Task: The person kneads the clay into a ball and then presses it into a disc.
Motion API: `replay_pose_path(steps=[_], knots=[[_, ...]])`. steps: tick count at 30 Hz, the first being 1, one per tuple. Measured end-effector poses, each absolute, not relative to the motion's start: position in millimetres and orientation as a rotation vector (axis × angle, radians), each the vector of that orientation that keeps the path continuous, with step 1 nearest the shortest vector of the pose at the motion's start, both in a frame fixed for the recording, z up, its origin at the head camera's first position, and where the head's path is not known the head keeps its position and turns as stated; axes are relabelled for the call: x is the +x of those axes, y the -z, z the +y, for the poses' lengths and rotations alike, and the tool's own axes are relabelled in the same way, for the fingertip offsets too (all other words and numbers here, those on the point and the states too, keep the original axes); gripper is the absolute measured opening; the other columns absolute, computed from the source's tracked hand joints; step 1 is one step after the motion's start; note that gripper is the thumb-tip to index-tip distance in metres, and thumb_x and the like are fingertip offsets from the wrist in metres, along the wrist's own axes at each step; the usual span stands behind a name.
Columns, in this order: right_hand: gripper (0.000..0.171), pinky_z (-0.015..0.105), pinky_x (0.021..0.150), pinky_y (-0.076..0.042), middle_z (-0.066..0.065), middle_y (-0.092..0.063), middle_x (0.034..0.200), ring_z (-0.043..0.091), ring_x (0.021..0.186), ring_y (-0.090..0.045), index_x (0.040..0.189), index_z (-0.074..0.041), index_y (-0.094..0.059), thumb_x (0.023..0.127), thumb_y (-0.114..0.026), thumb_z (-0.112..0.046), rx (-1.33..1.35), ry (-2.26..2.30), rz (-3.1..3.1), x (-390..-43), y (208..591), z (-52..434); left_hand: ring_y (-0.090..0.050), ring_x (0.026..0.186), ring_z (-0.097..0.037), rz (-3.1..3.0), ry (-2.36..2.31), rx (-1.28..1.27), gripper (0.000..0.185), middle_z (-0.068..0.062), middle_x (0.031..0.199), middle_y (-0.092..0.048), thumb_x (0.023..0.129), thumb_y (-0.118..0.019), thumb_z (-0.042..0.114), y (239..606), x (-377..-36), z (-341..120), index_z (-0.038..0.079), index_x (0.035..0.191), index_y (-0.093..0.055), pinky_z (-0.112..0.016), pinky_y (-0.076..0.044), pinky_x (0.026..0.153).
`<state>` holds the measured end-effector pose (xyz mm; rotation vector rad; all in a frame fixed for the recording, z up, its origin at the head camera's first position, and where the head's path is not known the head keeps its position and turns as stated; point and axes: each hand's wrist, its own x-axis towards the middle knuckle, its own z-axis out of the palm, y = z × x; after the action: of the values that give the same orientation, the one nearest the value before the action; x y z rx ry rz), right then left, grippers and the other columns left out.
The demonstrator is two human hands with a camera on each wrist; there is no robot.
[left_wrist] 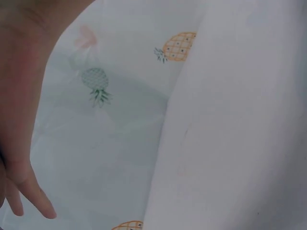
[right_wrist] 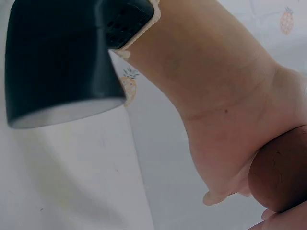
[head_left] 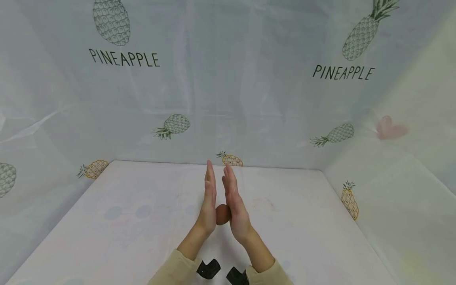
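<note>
I pressed a brown ball (head_left: 222, 214) between my two palms above the white surface (head_left: 142, 221). My left hand (head_left: 208, 206) and right hand (head_left: 236, 209) kept their fingers straight, not curled.

A makeshift recording booth: pineapple-print plastic sheeting (head_left: 228, 79) walls in a pale bench (head_left: 303, 221) on three sides.

Brown ball (head_left: 223, 214) between flat palms
</note>
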<state>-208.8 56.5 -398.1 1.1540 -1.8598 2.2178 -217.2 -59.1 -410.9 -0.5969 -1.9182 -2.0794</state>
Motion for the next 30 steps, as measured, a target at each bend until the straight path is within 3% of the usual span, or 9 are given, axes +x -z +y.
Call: replay_pose_path(steps=[15, 30], knots=[[0.062, 0.063, 0.127, 0.009, -0.006, 0.007, 0.179, 0.029, 0.164, 0.004, 0.172, -0.025, 0.004, 0.112, -0.003, -0.034, 1.081, -2.189, -1.848, -211, 394, 66, 0.016, 0.162, -0.016, -1.971, 2.102, -0.639, 0.059, 0.012, 0.177, 0.013, 0.113, -0.005, 0.046, 417, -212, -45, 0.036, 0.17, 0.008, -0.067, 0.013, 0.124], [0.062, 0.068, 0.125, 0.01, -0.005, 0.008, 0.179, 0.031, 0.164, 0.005, 0.172, -0.025, 0.006, 0.113, -0.006, -0.04, 1.032, -2.259, -1.855, -217, 399, 69, 0.015, 0.162, -0.015, -1.953, 2.098, -0.693, 0.057, 0.013, 0.177, 0.013, 0.115, -0.008, 0.041, 414, -205, -40, 0.039, 0.17, 0.006, -0.066, 0.012, 0.125]])
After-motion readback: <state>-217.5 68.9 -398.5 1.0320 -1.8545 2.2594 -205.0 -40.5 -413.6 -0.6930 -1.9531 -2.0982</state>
